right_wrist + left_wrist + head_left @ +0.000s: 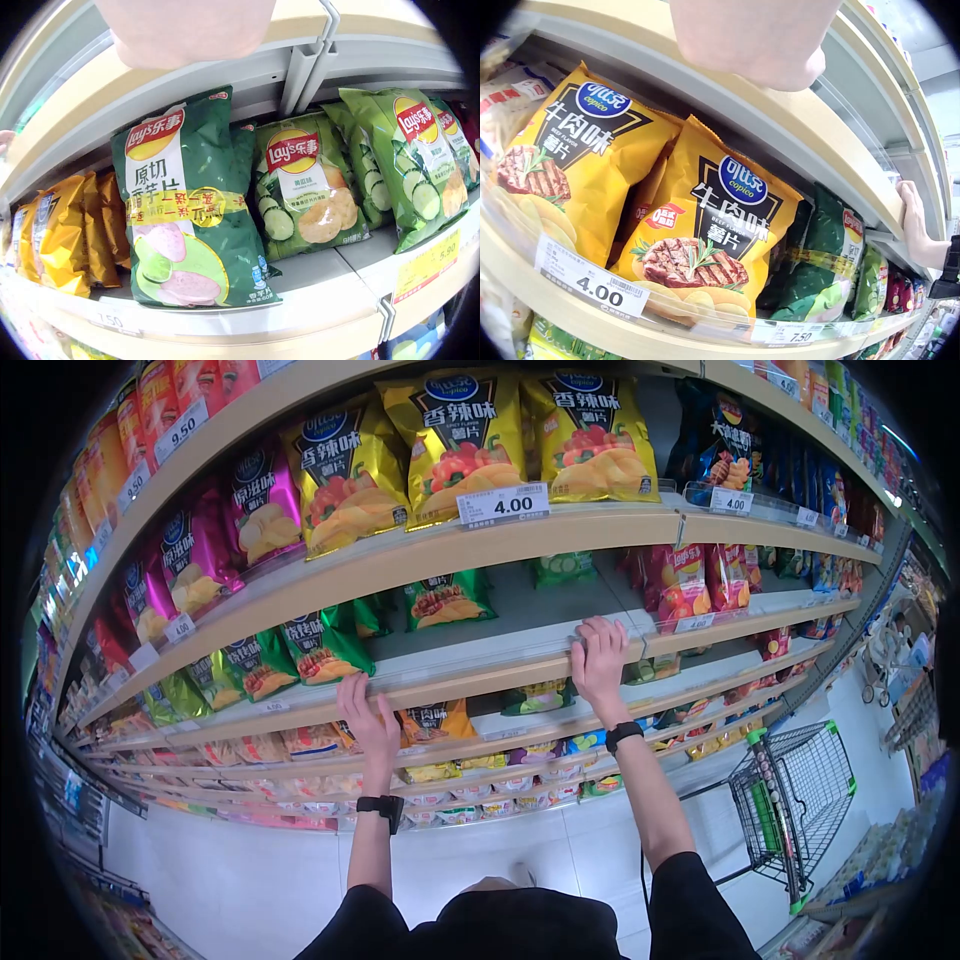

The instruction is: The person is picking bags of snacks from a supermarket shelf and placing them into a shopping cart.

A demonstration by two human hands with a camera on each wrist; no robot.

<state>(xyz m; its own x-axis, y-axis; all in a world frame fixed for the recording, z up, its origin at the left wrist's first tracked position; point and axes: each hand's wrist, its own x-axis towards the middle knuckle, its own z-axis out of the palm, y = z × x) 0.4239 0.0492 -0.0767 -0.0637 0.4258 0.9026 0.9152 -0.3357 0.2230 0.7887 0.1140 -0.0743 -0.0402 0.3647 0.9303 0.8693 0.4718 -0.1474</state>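
Observation:
My left hand [368, 718] rests on the wooden front edge [500, 676] of a mid-height shelf, close by a green chip bag [325, 645]. Farther right along that edge lies my right hand [600, 660], its fingers reaching over onto the shelf board. Neither hand holds a bag. Below the left hand, yellow beef-flavor chip bags [705, 232] stand on the lower shelf behind a 4.00 price tag [592, 289]. Under the right hand stand a dark green Lay's bag [187, 202] with a yellow band and a lighter green cucumber Lay's bag [307, 184].
Large yellow chip bags [465, 445] and purple ones [262, 500] line the shelf above. Red Lay's bags [680, 580] stand right of the right hand. A shopping cart [800, 780] with green corners is on the floor at the right.

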